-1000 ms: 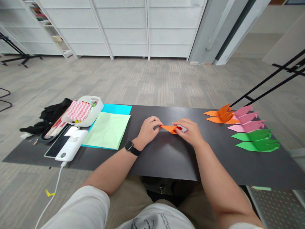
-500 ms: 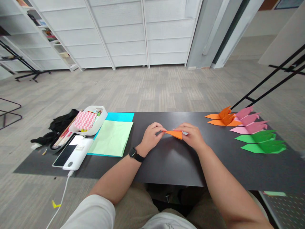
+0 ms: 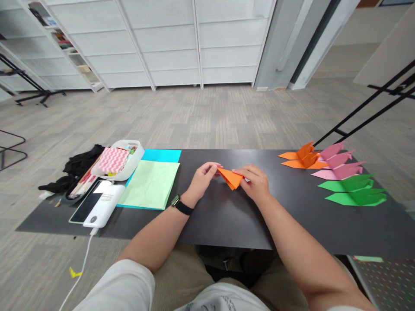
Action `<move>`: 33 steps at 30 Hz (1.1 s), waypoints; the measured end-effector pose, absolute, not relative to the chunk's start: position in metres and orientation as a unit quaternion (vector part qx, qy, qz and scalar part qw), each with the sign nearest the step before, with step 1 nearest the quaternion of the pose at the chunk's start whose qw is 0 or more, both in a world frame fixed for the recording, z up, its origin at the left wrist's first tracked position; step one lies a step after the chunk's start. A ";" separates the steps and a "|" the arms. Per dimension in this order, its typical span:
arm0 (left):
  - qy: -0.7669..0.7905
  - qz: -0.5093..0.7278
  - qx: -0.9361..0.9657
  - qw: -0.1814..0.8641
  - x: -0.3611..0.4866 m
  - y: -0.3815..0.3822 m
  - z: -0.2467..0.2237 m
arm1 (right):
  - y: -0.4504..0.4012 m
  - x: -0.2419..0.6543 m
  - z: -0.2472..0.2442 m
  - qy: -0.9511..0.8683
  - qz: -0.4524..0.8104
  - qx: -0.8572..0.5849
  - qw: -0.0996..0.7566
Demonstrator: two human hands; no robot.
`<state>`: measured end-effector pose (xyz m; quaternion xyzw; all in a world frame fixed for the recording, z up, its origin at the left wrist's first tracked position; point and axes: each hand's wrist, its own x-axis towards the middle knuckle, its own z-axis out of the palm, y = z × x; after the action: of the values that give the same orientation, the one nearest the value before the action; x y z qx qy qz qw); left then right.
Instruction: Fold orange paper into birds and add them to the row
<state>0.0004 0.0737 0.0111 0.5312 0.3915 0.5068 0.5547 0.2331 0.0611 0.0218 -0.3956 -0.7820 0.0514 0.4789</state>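
Observation:
A folded piece of orange paper (image 3: 231, 178) is held between my two hands over the middle of the dark table (image 3: 223, 224). My left hand (image 3: 202, 179) pinches its narrow left tip between thumb and fingers. On the other side, my right hand (image 3: 254, 182) grips the right corner. The paper's layers spread slightly apart at the lower edge. Folded paper birds stand to the right: orange ones (image 3: 303, 160), pink ones (image 3: 339, 166) and green ones (image 3: 355, 190).
Light green paper (image 3: 152, 183) lies over blue paper (image 3: 165, 155) on the left. Beside them are a white box (image 3: 131, 166) with a pink patterned packet, a white power bank (image 3: 103, 205) with a cable, a phone (image 3: 84, 207) and black cloth (image 3: 81, 164).
The orange paper has turned, and its layers now fan open downwards. Both hands have shifted slightly left and up in view, still holding it.

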 end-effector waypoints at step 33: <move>0.333 0.445 0.412 0.722 0.002 0.066 0.023 | 0.060 0.231 0.022 -0.760 0.062 -0.393 0.514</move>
<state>0.0015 0.0658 0.0229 0.4116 0.3326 0.4452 0.7223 0.2312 0.0602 0.0220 -0.3932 -0.7601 0.0615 0.5136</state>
